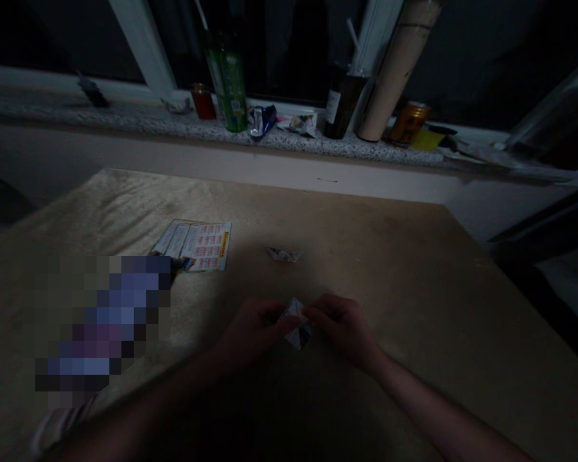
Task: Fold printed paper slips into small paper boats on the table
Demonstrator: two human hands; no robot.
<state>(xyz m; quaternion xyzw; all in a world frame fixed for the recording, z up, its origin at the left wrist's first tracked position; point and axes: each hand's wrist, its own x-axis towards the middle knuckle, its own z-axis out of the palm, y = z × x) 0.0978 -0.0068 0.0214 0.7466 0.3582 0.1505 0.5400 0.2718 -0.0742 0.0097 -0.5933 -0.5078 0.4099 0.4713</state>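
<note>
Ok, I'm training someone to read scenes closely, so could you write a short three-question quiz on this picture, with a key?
1. True or false: the left hand and the right hand both touch the small folded paper.
2. Where does the printed sheet lie? a) in the right hand; b) on the table; c) on the floor.
3. Fill in: the golden can stands on the ____.

Key: 1 true; 2 b; 3 windowsill.

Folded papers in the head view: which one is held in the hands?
The diamond-shaped paper, pinched between the left hand and the right hand. The other, a boat-shaped paper, lies beyond them on the table, touched by neither.
</note>
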